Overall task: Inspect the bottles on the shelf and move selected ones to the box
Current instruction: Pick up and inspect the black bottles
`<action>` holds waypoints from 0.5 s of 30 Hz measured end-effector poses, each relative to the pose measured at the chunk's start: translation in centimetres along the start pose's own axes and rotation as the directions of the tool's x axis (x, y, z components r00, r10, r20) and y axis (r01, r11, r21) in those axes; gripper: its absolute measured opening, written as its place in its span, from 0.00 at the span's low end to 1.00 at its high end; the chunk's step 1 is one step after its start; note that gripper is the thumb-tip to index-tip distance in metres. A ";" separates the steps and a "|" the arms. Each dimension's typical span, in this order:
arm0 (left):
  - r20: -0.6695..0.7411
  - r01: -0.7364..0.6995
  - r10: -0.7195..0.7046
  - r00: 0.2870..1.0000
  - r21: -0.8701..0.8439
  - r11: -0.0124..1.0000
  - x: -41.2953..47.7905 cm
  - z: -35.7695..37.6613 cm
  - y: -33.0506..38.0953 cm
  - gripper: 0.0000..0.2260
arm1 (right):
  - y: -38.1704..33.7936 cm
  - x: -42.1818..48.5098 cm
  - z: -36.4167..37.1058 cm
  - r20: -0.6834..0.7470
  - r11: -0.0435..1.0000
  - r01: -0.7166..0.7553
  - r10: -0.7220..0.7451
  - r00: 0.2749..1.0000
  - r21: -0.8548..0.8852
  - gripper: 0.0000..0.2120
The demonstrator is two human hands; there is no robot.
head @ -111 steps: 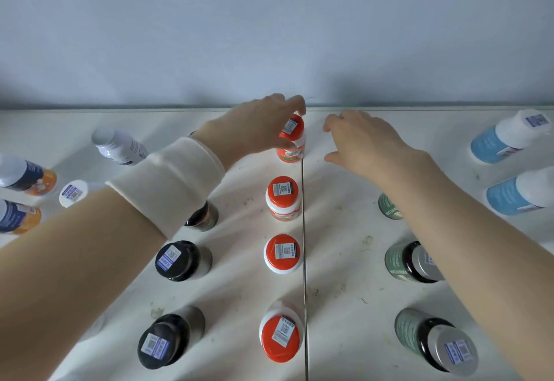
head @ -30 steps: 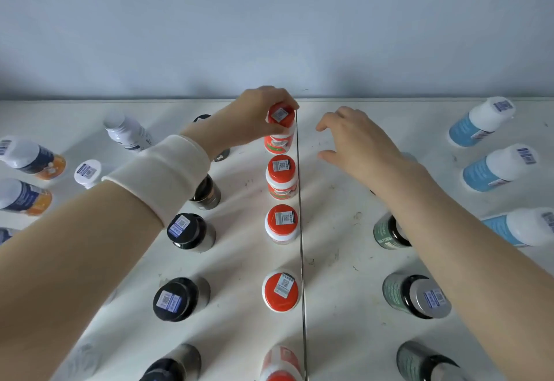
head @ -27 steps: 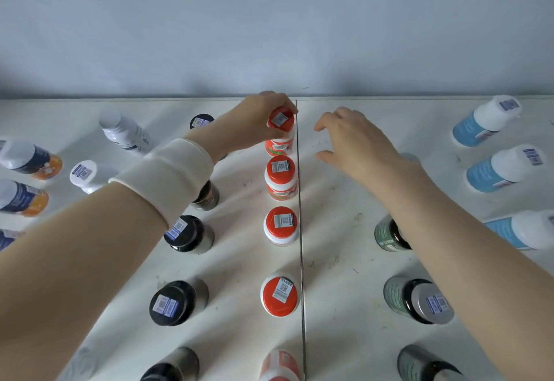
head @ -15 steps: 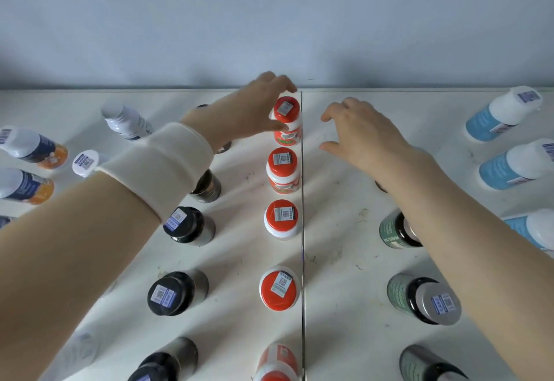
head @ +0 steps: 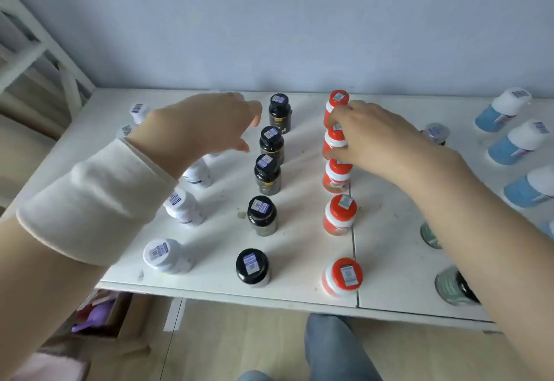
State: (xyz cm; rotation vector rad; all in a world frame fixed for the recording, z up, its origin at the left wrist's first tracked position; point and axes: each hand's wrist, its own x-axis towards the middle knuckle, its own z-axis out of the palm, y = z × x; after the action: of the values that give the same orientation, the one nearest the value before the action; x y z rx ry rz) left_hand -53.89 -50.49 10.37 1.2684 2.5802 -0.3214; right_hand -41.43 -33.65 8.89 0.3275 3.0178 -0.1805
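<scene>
Bottles [head: 339,214] carry barcode stickers on caps; label text is unreadable.

Blue-grey wall [head: 269,21], wooden floor [head: 239,341], white railing [head: 33,54].

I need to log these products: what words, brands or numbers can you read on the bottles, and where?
None can be read.
Cap stickers, e.g. on the black-capped bottle: code patterns only, too small.
Label on the red-capped bottle: blurred.
Gold mark on the dark bottle: too small.
</scene>
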 end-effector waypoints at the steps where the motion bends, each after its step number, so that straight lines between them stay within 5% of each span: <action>1: -0.001 -0.004 0.004 1.000 -0.002 1.000 -1.5 0.9 -0.6 0.21 | -1.4 -1.2 0.3 0.010 1.000 -0.013 0.013 1.000 0.000 0.22; 8: -0.006 -0.063 0.063 0.998 -0.084 0.994 -10.5 7.4 -2.5 0.21 | -11.0 -9.3 4.1 0.050 0.996 -0.084 0.084 0.995 0.015 0.22; 15: -0.007 -0.057 0.056 0.998 -0.141 0.988 -14.7 11.2 -0.3 0.22 | -13.1 -13.9 8.3 0.153 0.987 -0.153 0.160 0.975 -0.054 0.23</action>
State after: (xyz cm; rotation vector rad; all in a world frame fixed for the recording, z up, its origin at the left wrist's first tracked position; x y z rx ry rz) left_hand -44.07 -64.99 4.40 1.2889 2.5137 -0.1241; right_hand -30.10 -50.28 3.67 0.5195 2.8209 -0.1230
